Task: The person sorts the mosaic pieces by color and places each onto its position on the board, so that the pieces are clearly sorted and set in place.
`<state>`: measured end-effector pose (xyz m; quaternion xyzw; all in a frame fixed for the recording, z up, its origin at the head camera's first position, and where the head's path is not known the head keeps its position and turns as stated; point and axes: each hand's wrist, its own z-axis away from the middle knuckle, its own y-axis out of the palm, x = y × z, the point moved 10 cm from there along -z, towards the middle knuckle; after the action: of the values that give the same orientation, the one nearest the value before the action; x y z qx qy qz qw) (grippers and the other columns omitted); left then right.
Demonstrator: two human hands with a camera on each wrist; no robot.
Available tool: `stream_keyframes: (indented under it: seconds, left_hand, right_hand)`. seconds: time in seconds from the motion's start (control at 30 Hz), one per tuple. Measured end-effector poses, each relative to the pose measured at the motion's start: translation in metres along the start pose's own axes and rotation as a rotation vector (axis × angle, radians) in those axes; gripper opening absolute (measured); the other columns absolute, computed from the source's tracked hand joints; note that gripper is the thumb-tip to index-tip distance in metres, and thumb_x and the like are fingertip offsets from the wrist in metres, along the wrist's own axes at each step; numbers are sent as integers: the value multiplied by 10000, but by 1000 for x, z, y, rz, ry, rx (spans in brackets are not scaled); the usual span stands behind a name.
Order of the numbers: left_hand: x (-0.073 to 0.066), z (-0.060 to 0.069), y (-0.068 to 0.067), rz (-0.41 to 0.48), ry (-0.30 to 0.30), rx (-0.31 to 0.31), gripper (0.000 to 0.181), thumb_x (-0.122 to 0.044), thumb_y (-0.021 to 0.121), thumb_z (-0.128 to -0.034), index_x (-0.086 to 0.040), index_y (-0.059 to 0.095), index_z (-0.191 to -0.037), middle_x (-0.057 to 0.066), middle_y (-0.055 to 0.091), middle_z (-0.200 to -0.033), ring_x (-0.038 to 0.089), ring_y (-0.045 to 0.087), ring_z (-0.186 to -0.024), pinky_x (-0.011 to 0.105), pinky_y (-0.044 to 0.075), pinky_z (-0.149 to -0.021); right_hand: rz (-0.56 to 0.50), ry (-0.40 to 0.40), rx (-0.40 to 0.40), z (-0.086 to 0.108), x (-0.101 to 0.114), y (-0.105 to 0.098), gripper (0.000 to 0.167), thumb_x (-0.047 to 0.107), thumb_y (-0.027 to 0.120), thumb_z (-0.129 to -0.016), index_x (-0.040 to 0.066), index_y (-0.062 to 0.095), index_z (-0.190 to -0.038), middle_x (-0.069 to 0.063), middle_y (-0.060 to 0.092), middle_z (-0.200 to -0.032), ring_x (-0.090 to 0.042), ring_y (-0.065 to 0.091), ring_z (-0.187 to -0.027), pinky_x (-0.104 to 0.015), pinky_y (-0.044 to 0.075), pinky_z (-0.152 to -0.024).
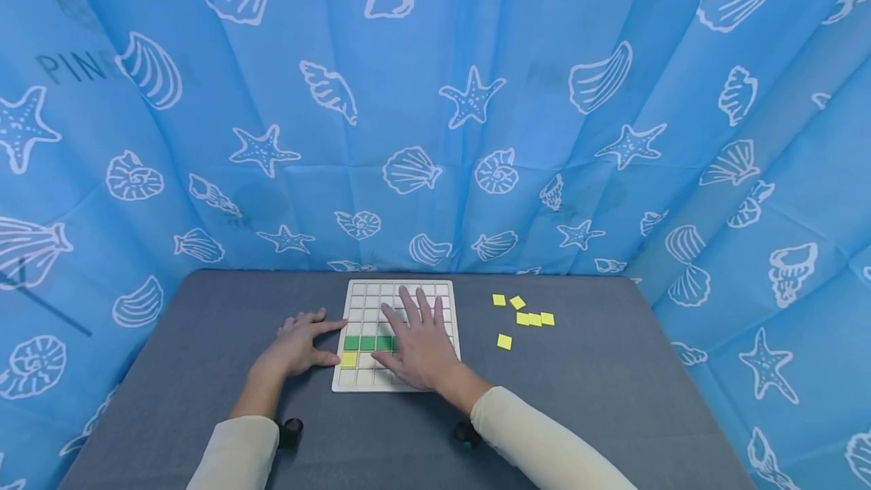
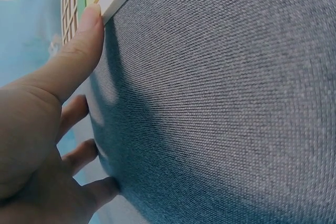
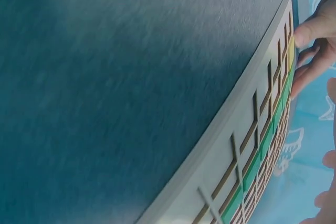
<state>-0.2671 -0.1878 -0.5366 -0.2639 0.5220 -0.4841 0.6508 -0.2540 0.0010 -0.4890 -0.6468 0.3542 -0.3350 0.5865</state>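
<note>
A white grid board (image 1: 364, 378) lies on the table. A row of green square tiles (image 1: 368, 342) sits in its cells, partly hidden by my right hand (image 1: 423, 354). That hand is spread over the board's right half, fingers extended, holding nothing. One yellow tile (image 1: 348, 359) lies in the leftmost cell just below the green row. My left hand (image 1: 294, 346) is at the board's left edge, thumb and index finger extended towards it. In the left wrist view the thumb (image 2: 90, 22) touches the board's side near the yellow tile. The left hand's other fingers rest on the cloth.
Several loose yellow tiles (image 1: 534, 319) lie scattered on the grey tabletop (image 1: 585, 399) right of the board. A blue curtain (image 1: 435, 203) with white shell prints hangs behind the table and along its sides.
</note>
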Motion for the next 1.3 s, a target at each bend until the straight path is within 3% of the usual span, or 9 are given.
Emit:
stream_keyframes:
  seconds: [0.27, 0.5, 0.8, 1.3]
  left_hand:
    - [1, 0, 1, 5, -9, 3, 758, -412, 819, -831, -297, 511, -1514, 205, 276, -1675, 566, 137, -1526, 761, 170, -1173]
    - [0, 1, 0, -9, -17, 1, 763, -421, 819, -828, -303, 510, -1515, 204, 280, -1673, 569, 132, -1525, 760, 175, -1170]
    - [0, 0, 0, -9, -12, -3, 762, -417, 821, -829, -304, 508, -1515, 207, 280, -1673, 571, 139, -1521, 762, 178, -1167]
    - [0, 0, 0, -11, -31, 3, 763, -421, 818, -835, -307, 502, -1520, 206, 270, -1677, 565, 124, -1529, 762, 168, -1172]
  right_hand:
    - [6, 45, 25, 5, -22, 4, 865, 794, 360, -950, 292, 220, -1640, -121, 84, -1741, -447, 132, -1589, -704, 184, -1226]
    - [-26, 54, -10, 14, -38, 2, 857, 760, 431, -950, 256, 279, -1627, -154, 153, -1724, -474, 168, -1573, -730, 180, -1207]
    - [-46, 103, 21, 26, -61, 5, 866, 770, 403, -951, 272, 240, -1640, -131, 108, -1737, -441, 100, -1596, -726, 138, -1221]
    - [-86, 154, -24, 43, -102, 3, 864, 725, 497, -940, 212, 323, -1613, -163, 149, -1723, -460, 149, -1580, -741, 132, -1208]
